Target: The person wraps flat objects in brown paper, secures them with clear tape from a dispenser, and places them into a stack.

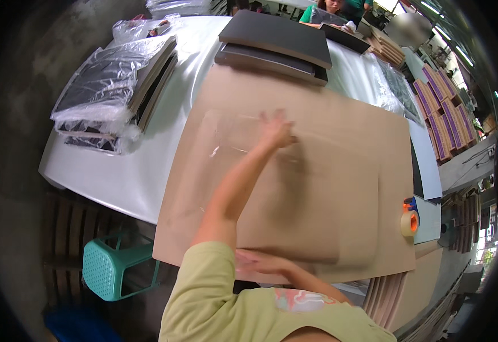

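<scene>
A large brown board [394, 148] covers the middle of the white table, with a smaller brown sheet [317, 199] on top of it. Clear plastic film [217, 134] glints on the sheet's left part. My left hand [277, 130] reaches far across the sheet, its fingers spread and slightly blurred; I see nothing in them. By the near edge of the board is my right hand [256, 261], smeared by motion, with its fingers stretched out to the left. Whether it touches the edge I cannot tell.
Dark panels [274, 37] are stacked at the far edge; plastic-wrapped panels [106, 85] lie left. An orange-cored tape roll in a dispenser [410, 221] rests at the right edge. A green stool [109, 268] stands below left. Another person [329, 8] works across the table.
</scene>
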A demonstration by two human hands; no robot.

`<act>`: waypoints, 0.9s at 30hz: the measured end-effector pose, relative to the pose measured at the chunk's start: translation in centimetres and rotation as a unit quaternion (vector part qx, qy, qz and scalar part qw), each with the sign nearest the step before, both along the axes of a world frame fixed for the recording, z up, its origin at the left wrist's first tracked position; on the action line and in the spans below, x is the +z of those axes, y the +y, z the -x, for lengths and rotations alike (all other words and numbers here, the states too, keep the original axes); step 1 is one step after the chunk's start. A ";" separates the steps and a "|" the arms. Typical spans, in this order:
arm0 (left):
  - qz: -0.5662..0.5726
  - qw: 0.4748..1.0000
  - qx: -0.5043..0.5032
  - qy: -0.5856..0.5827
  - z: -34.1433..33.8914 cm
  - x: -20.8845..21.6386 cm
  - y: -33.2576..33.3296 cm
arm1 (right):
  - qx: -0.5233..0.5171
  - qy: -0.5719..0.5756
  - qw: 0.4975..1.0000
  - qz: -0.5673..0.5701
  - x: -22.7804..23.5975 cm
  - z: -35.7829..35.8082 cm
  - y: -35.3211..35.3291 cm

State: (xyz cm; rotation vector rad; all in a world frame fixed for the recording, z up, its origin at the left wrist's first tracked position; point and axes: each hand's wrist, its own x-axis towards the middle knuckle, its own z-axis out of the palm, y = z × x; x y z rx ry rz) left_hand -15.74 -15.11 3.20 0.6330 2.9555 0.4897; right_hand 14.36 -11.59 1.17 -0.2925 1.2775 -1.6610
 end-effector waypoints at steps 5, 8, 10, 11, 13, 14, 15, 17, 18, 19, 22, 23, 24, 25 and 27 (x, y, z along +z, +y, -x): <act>-0.199 0.953 -0.138 0.183 -13.6 12.3 -4.4 | -0.111 0.208 0.967 -0.094 0.2 12.3 5.0; -0.361 0.908 0.089 0.195 -22.8 6.7 -10.6 | -0.278 0.473 0.673 -0.495 2.5 19.6 13.5; -0.437 0.824 0.352 0.073 -28.2 1.2 -11.7 | -0.279 0.320 0.685 -0.592 1.0 21.3 17.6; -0.505 0.737 0.448 -0.011 -30.1 -0.6 -11.4 | -0.267 0.321 0.701 -0.578 0.5 21.3 17.8; -0.482 0.717 0.501 -0.048 -30.8 -2.8 -9.1 | -0.235 0.319 0.725 -0.563 0.2 20.4 18.4; -0.472 0.706 0.523 -0.067 -30.6 -3.0 -8.1 | -0.235 0.313 0.715 -0.579 0.9 19.9 18.7; -0.467 0.712 0.518 -0.080 -30.1 -2.6 -7.8 | -0.236 0.307 0.704 -0.595 1.9 19.2 19.0; -0.476 0.729 0.486 -0.077 -28.5 -2.9 -8.8 | -0.264 0.300 0.692 -0.601 2.0 18.3 19.0; -0.488 0.732 0.468 -0.086 -27.6 -3.4 -8.9 | -0.279 0.298 0.676 -0.613 1.6 17.2 20.3; -0.484 0.747 0.445 -0.100 -25.8 -3.5 -9.2 | -0.295 0.296 0.660 -0.624 1.3 16.5 21.4; -0.468 0.803 0.334 -0.154 -17.6 -5.8 -9.1 | -0.356 0.190 0.629 -0.665 1.0 15.6 24.2; -0.469 0.820 0.289 -0.156 -14.1 -5.6 -9.1 | -0.354 0.185 0.625 -0.671 1.3 15.7 24.2; -0.425 0.861 0.251 -0.124 -10.5 -6.5 -10.1 | -0.348 0.184 0.626 -0.673 1.7 16.2 23.8; -0.419 0.880 0.201 -0.097 -7.6 -6.4 -10.1 | -0.370 0.199 0.618 -0.665 0.7 16.7 24.2; -0.575 0.784 0.131 -0.195 -4.7 -6.0 -10.1 | -0.403 0.238 0.654 -0.595 -1.1 16.5 26.0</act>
